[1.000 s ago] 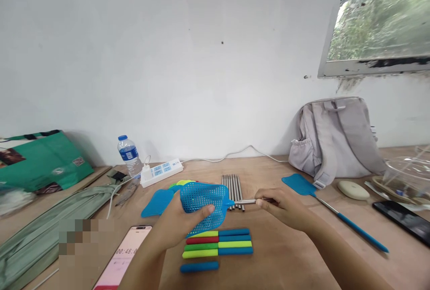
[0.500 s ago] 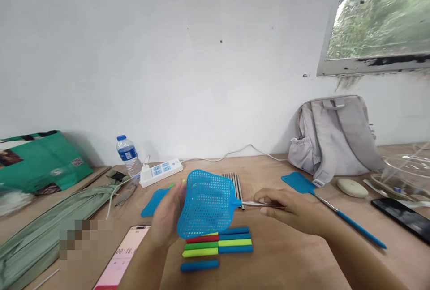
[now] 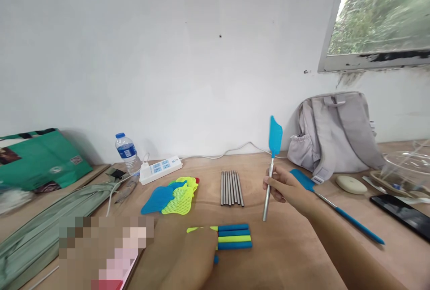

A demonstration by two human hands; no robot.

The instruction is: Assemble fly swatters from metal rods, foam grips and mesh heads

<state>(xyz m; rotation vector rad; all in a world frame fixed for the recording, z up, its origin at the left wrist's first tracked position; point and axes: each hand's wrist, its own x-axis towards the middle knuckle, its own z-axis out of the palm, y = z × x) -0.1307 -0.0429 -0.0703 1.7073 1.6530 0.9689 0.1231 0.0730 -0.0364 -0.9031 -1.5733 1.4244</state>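
Jutting above and below right grip (image 3: 281, 184): blue-headed swatter (image 3: 275, 138).

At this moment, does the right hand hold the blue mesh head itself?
No, the right hand grips the metal rod below the blue mesh head.

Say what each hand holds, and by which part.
Right hand: a blue fly swatter, by its metal rod. Left hand: over the coloured handles; any hold is hidden.

Indoor workspace: wooden table (image 3: 285, 258), white wall (image 3: 134, 57)
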